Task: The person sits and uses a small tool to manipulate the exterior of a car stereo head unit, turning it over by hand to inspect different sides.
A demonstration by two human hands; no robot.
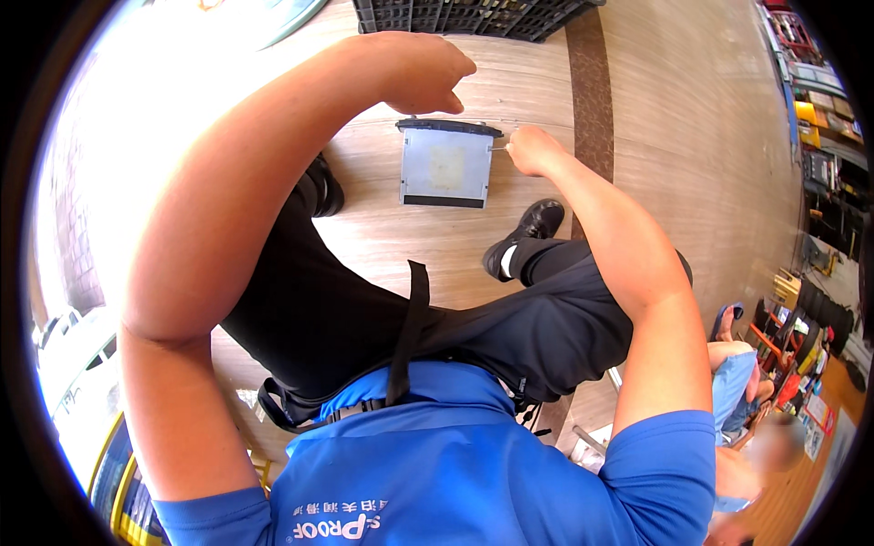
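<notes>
A flat grey metal box with a black front panel, like a car stereo unit (446, 167), lies on the floor between my feet. Its black panel faces away from me, and a pale square patch marks its top. My right hand (535, 151) is closed at the unit's right side. From that fist a thin metal shaft, like a slim screwdriver (500, 148), reaches to the side of the box; its handle is hidden in my fingers. My left hand (428, 75) hovers beyond the black panel, thumb and forefinger apart, with nothing visible in it. The other left fingers are hidden.
A black plastic crate (464, 16) stands at the far edge. My black shoes (542, 220) flank the unit. Shelves with parts and tools line the right side, where another person (733, 373) sits. A dark brown strip (592, 109) crosses the wood-look floor.
</notes>
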